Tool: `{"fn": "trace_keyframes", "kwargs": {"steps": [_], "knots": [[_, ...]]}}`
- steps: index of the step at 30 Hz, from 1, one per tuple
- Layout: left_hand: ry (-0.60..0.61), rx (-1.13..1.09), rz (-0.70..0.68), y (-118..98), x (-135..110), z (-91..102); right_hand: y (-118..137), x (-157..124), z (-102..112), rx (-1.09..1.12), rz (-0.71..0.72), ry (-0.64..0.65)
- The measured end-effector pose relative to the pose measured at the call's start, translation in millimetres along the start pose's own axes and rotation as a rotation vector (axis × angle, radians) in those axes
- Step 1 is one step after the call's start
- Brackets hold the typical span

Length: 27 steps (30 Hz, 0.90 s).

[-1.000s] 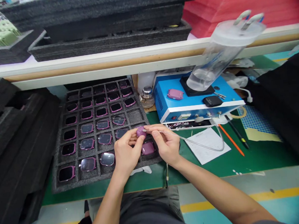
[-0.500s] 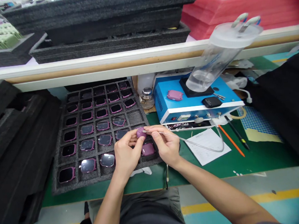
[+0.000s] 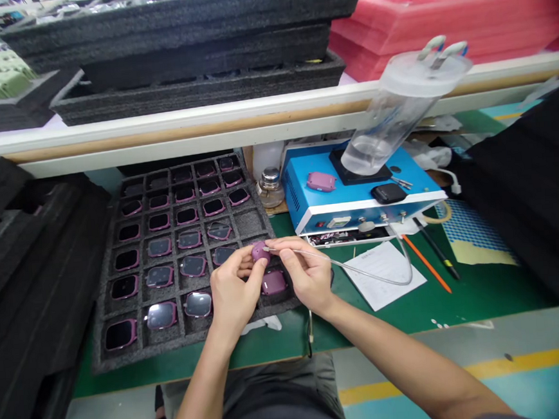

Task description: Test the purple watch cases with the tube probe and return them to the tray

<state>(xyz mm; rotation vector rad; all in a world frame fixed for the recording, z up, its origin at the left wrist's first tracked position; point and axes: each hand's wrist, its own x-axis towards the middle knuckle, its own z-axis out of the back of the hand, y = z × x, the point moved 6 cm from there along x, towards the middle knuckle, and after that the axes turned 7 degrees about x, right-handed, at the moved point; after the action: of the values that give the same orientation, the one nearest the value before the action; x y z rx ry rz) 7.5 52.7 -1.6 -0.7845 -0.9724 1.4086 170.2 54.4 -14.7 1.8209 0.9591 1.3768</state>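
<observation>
Two hands meet over the near right part of a charcoal foam compartment tray (image 3: 150, 355): left hand (image 3: 235, 290) pinches a small rounded purple case (image 3: 260, 253), right hand (image 3: 310, 275) grips a thin clear flexible tube (image 3: 362, 271) close to its tip. Key relation: tip comes in from the right, near level, and looks to touch the case's upper right. Left is on the case, right fingertips just beside it. Case's long axis: can't tell, foreshortened and part covered. Tube slack loops over a white printed sheet (image 3: 380, 293), then up to the front of a blue-and-white box (image 3: 300, 169). Surface is a green tabletop (image 3: 413, 309); a long white shelf edge (image 3: 180, 116) spans behind, black foam stacked above it.
</observation>
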Motion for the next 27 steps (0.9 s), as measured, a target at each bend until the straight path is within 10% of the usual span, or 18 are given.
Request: {"fn": "trace_keyframes", "kwargs": {"steps": [18,27], "knots": [[0.027,0.038,-0.005,-12,-1,3.7,6,1,1,0.008,0.06,0.008],[0.23,0.824,-0.331,-46,78,-1.7,6,-3,15,0.07,0.073,-0.143]]}}
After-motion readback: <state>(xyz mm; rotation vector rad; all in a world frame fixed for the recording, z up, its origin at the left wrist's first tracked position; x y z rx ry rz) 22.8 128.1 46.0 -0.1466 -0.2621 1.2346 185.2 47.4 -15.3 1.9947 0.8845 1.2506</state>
